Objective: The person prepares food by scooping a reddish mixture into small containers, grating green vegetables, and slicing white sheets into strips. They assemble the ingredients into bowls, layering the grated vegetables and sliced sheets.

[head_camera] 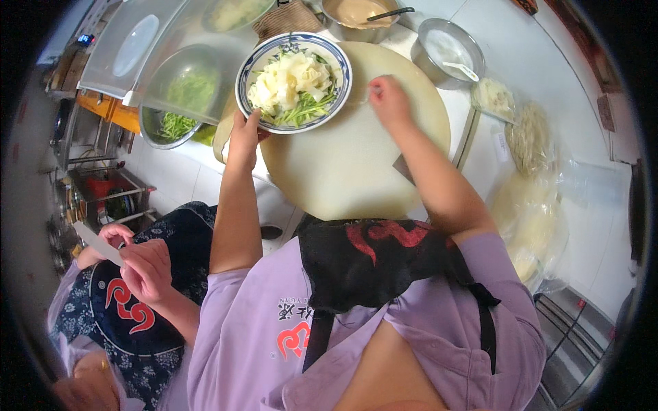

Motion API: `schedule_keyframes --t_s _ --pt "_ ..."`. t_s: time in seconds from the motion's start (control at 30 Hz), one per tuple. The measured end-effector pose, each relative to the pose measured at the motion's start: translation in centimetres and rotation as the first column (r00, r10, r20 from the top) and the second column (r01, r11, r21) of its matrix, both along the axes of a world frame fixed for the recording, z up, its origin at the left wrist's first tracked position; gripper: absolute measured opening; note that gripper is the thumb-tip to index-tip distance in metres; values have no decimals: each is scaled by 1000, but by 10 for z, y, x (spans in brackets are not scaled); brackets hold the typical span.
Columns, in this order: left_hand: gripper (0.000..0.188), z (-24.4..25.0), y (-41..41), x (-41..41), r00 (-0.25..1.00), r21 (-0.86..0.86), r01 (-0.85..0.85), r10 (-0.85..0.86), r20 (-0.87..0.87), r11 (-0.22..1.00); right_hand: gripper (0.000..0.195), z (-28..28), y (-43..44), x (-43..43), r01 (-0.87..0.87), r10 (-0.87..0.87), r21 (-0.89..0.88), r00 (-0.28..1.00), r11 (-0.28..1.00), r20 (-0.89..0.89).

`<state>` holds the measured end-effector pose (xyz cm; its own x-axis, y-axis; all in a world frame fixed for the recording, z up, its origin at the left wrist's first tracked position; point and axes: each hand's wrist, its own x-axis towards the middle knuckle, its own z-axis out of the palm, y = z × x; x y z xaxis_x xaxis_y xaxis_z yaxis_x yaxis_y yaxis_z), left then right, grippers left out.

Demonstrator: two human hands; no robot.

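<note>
My left hand (245,134) grips the near left rim of a blue-and-white bowl (343,77). Wide white noodles (290,79) and shredded green vegetable, perhaps cucumber, (308,109) lie in it. The bowl is over the far left part of a round cutting board (354,159). Above the board, right of the bowl, my right hand (389,100) has its fingers curled in; a small pale bit shows at the fingertips, too blurred to name. A flat metal blade (404,169) lies on the board, partly hidden under my right forearm.
Beyond the board stand a metal pot of tan sauce (354,9) and a metal pot with a white spoon (447,49). Bagged noodles (529,138) lie at right. A metal bowl of green shreds (175,126) sits left under a clear cover. At lower left, a co-worker's hands (146,267) hold a pale strip.
</note>
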<state>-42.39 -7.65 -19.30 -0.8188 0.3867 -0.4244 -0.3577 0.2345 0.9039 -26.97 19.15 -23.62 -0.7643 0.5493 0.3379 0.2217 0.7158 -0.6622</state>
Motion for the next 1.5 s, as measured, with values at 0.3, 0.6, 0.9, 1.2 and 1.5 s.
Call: schedule_keyframes --t_s 0.3,0.6,0.9,1.2,1.5 --pt "38 4 9 21 986 307 -47 -5 166 951 18 122 -18 -6 -319 263 -139 910 937 -320" --pt "35 33 -36 52 960 465 -260 175 218 846 25 77 -13 13 -128 74 -220 968 967 -238" --pt "48 29 -78 56 939 292 -338 340 45 895 13 17 -21 4 17 -12 59 997 998 -70" --pt "42 -4 20 130 971 217 93 -137 196 972 9 99 -21 77 -191 203 185 978 964 -45" --pt "39 8 67 104 521 -109 121 -157 -839 987 11 86 32 220 240 -240 -10 971 971 -16"
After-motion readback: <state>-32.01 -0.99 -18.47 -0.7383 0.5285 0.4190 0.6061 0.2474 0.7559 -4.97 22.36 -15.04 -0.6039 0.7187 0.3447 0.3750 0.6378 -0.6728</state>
